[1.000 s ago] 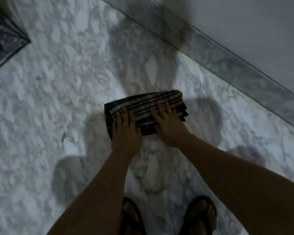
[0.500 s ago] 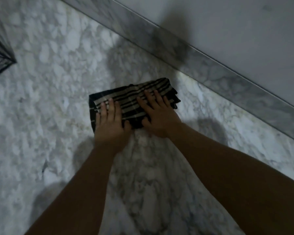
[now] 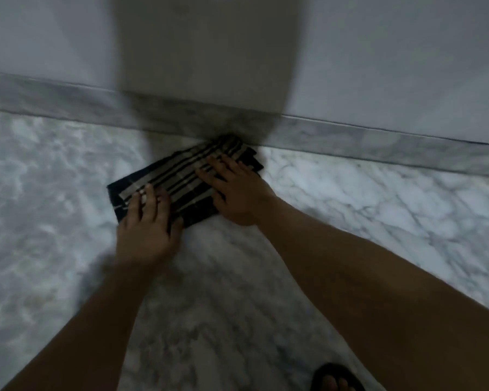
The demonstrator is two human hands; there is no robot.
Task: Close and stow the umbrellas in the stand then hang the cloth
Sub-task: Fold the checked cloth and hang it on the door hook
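Cloth point(image 3: 181, 179) has slid w/ both hands across floor point(image 3: 378, 210), far end now at baseboard point(image 3: 378, 142). Left hand point(image 3: 147, 227) & right hand point(image 3: 237, 193) press flat, fingers straight, gripping nothing. Not hung yet.

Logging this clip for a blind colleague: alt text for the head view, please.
Both hands, left and right, press flat on a folded striped cloth on a marble floor, its far end near the baseboard. A sandalled foot shows below.
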